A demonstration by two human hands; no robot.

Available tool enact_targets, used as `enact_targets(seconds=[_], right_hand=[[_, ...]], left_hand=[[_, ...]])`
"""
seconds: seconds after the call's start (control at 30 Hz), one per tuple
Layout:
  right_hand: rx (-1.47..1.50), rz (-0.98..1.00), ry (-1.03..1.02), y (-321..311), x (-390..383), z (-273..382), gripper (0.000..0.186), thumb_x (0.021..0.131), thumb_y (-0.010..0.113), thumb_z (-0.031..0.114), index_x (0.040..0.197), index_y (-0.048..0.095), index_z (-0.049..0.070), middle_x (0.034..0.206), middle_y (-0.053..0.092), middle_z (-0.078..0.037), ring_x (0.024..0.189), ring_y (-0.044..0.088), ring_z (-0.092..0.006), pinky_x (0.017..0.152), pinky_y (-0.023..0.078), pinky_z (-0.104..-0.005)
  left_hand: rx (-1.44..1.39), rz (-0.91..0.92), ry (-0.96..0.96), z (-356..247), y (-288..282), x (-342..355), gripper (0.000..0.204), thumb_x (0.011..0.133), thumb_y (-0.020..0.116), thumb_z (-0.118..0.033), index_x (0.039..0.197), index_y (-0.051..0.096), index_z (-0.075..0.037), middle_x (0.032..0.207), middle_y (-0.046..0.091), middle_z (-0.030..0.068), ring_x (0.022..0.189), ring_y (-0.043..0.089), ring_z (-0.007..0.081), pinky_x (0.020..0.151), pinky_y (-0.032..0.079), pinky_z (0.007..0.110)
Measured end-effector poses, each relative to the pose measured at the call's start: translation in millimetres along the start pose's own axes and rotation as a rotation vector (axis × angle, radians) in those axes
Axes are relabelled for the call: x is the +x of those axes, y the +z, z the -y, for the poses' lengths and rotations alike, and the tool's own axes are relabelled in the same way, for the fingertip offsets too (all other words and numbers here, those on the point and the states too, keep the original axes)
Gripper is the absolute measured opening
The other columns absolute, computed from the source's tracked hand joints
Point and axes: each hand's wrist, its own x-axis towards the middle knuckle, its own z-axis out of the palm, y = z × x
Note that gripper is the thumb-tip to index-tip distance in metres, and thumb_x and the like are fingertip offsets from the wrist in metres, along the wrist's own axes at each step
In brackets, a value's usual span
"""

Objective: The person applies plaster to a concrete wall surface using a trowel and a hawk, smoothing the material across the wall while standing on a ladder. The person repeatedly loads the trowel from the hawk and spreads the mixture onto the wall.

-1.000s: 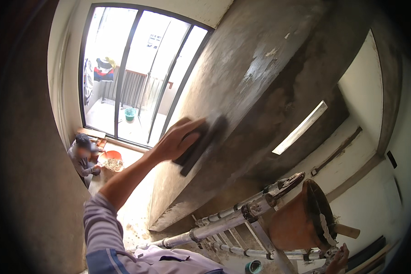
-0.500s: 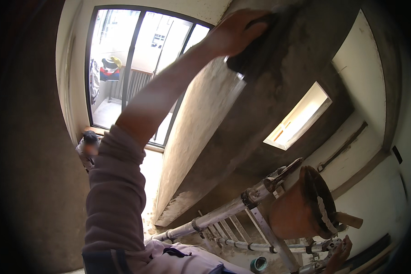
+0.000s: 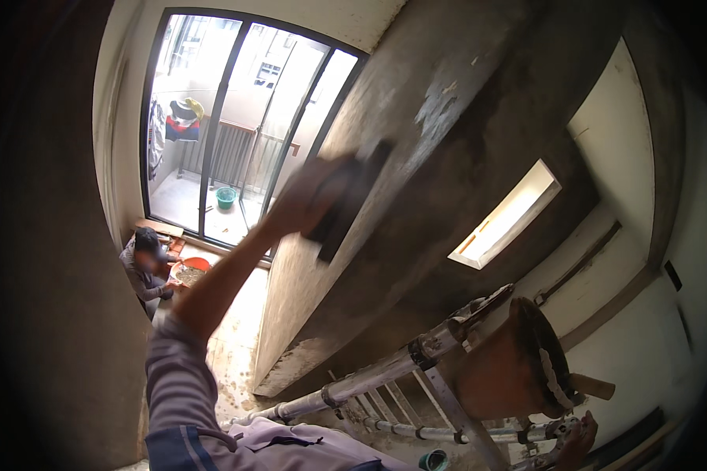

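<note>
My left hand is raised in front of the plastered wall, closed round a dark, flat plastering float. Motion blurs both hand and float, and I cannot tell if the float touches the wall. Higher on the wall shows a pale, shiny smeared patch. At the lower right, my right hand curls at the end of a mortar-spattered ladder rail. Beside it a brown bucket hangs tilted at the ladder, mortar on its rim and a stubby wooden handle sticking out.
A person crouches below at the left by an orange tub of mix. Glazed sliding doors stand behind. The ladder slants under me. A narrow opening pierces the dark wall; a green container sits low.
My left hand has swept the float down and leftward from the upper wall, uncovering the shiny patch. The crouching person and orange tub show more fully. My right hand stays by the ladder rail.
</note>
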Motion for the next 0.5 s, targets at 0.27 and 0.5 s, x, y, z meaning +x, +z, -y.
enact_targets(seconds=[0.27, 0.5], right_hand=[[0.164, 0.026, 0.118, 9, 1, -22, 0.038, 0.091, 0.056, 0.012, 0.125, 0.055, -0.004, 0.122, 0.058, -0.018, 0.108, 0.056, -0.0271, 0.092, 0.046, -0.0356], [0.04, 0.035, 0.096, 5, 2, -22, 0.038, 0.09, 0.057, 0.015, 0.124, 0.057, -0.003, 0.12, 0.06, -0.017, 0.103, 0.059, -0.0281, 0.089, 0.047, -0.0359]], left_hand=[[-0.181, -0.168, 0.018, 70, 27, 264, 0.04, 0.095, 0.051, -0.031, 0.127, 0.056, -0.006, 0.12, 0.062, 0.0183, 0.111, 0.058, 0.0316, 0.099, 0.043, 0.038], [-0.129, -0.167, 0.016, 55, 51, 245, 0.041, 0.094, 0.052, -0.032, 0.125, 0.058, -0.005, 0.119, 0.061, 0.0202, 0.111, 0.057, 0.0358, 0.098, 0.043, 0.042]])
